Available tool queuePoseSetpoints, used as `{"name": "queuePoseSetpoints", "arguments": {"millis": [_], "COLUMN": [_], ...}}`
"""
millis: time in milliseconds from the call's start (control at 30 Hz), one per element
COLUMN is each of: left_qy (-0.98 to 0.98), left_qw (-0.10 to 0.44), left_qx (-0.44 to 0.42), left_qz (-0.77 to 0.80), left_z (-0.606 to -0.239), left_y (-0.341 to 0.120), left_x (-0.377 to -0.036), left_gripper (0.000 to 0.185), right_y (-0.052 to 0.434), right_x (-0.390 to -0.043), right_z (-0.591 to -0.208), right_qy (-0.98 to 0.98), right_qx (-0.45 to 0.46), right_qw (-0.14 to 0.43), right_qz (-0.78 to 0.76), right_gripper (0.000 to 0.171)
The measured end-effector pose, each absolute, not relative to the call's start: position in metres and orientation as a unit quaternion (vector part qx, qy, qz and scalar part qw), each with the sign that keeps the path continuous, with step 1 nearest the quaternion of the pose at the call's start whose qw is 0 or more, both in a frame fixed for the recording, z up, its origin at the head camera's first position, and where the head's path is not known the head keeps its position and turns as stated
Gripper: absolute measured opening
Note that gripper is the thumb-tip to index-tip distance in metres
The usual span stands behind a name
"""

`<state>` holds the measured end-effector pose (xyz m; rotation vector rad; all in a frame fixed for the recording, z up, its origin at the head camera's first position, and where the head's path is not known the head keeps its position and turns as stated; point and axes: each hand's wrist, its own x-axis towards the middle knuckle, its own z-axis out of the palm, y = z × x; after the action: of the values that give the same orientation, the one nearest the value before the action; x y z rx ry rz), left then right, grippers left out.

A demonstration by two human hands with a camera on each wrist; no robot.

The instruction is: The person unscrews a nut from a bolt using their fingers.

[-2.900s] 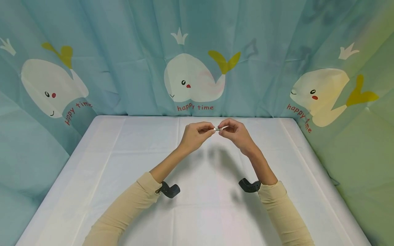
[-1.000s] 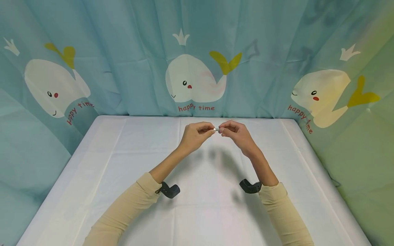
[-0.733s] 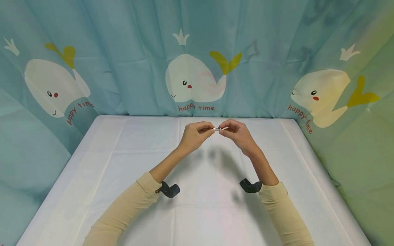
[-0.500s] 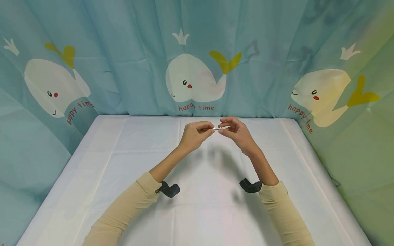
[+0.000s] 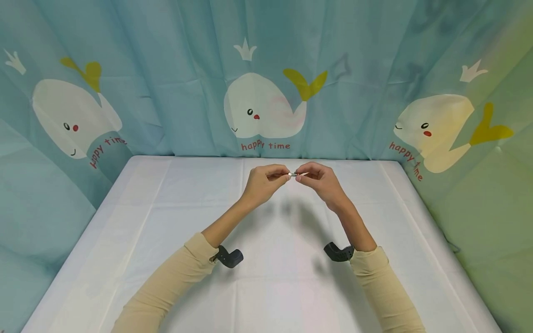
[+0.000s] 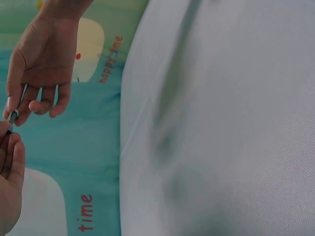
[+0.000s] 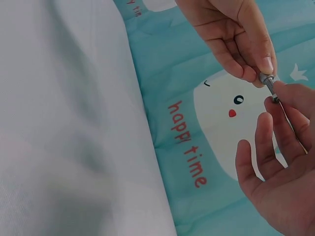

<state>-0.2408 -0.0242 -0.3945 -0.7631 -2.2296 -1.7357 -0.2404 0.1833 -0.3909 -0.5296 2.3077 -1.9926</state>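
Bolt, a small metal piece with a nut-like end, hangs in the air between the two hands above the far middle of the table, not touching it. The left hand pinches one end between thumb and curled fingertips, the rest of the fingers folded in. The right hand pinches the other end with thumb and forefinger, its other fingers loosely bent beneath. The two hands nearly touch at the fingertips. Both forearms wear beige sleeves, and a dark wrist camera sits under each wrist, just above the white cloth. Behind the table hangs a teal curtain printed with white whales and the words "happy time". Nothing lies between the hands and the table. From the head view the bolt is only a tiny bright speck. The right wrist view shows it much closer: a threaded grey shaft with a rounder head held at the left thumb tip. The left wrist view catches only its tip at the picture's edge, below the right hand's fingers.
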Motion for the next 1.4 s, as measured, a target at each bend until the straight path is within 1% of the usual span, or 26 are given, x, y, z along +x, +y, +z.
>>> {"name": "queuePoseSetpoints", "arguments": {"millis": [167, 433, 767, 1067, 1233, 1300, 1400], "left_qy": [-0.757, -0.758, -0.761, -0.762, -0.762, -0.763, -0.765], "left_qw": [0.107, 0.111, 0.110, 0.111, 0.113, 0.113, 0.111], "left_qx": [-0.257, -0.258, -0.251, -0.250, -0.252, -0.251, -0.249], "left_qz": [-0.592, -0.589, -0.588, -0.587, -0.586, -0.584, -0.584], "left_z": [-0.3949, -0.3963, -0.3967, -0.3968, -0.3977, -0.3980, -0.3981], "left_y": [-0.0244, -0.0251, -0.0257, -0.0266, -0.0267, -0.0270, -0.0278], "left_x": [-0.2406, -0.2402, -0.2401, -0.2395, -0.2403, -0.2401, -0.2397], "left_gripper": [0.006, 0.007, 0.007, 0.006, 0.007, 0.007, 0.007], "right_y": [0.1833, 0.1818, 0.1826, 0.1823, 0.1812, 0.1810, 0.1813], "right_x": [-0.2403, -0.2397, -0.2400, -0.2401, -0.2416, -0.2422, -0.2421], "right_z": [-0.3918, -0.3921, -0.3922, -0.3924, -0.3929, -0.3931, -0.3928], "right_qy": [0.745, 0.751, 0.747, 0.750, 0.759, 0.761, 0.758], "right_qx": [-0.175, -0.145, -0.168, -0.162, -0.143, -0.143, -0.149], "right_qw": [0.023, 0.021, 0.015, 0.015, 0.026, 0.032, 0.034], "right_qz": [-0.643, -0.644, -0.643, -0.641, -0.635, -0.632, -0.634], "right_gripper": [0.026, 0.030, 0.023, 0.027, 0.027, 0.030, 0.029]}}
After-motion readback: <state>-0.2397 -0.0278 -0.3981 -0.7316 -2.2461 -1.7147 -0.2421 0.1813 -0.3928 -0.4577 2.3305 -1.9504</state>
